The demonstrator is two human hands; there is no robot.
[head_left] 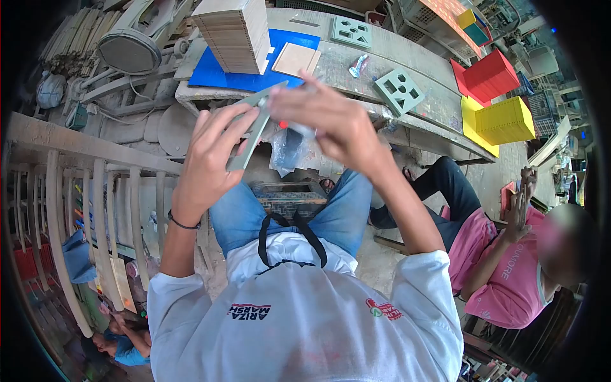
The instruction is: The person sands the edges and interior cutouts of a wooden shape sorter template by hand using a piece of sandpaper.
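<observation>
My left hand grips a thin grey-green board, held tilted in front of me above my lap. My right hand is at the board's upper end, its fingers blurred by motion; whether it holds anything is hidden. Beyond, on the bench, a tall stack of thin wooden pieces stands on a blue sheet, with flat wooden squares beside it. Two grey-green boards with shaped cut-outs lie further right, one nearer and one at the back.
Red stack and yellow stack stand at the bench's right end. A co-worker in pink sits at right, hands raised. A wooden railing runs along the left, with another person beyond it. A plastic bag hangs below the bench edge.
</observation>
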